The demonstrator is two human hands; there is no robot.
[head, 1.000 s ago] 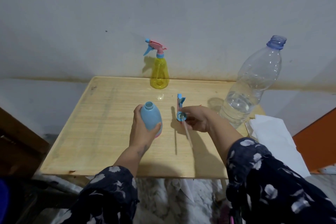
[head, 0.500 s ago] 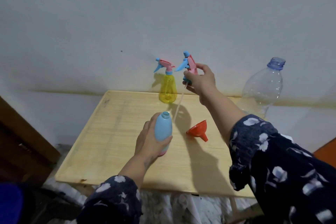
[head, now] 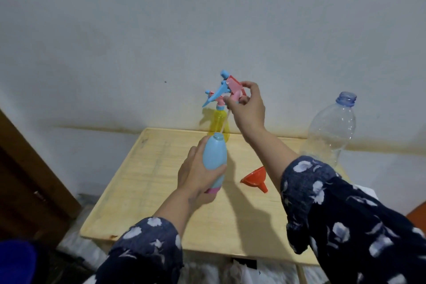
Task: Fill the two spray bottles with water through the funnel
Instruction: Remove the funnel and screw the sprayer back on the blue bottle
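my left hand (head: 196,173) wraps the blue bottle (head: 214,159); my right hand (head: 247,108) pinches the sprayer top (head: 232,86) above it. the straw (head: 224,123) could miss the hole.

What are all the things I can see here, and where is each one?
Blue spray bottle: one, light blue with pink base, open neck, held above the table.
Spray head: one, pink and blue, its tube reaching the blue bottle's neck.
Yellow spray bottle: one, yellow, table's far edge.
Funnel: one, orange-red, lying on the table.
Water bottle: one, clear, uncapped, table's right.
Table: one, pale wood.
Left hand: grips the blue bottle.
Right hand: fingers pinch the spray head.
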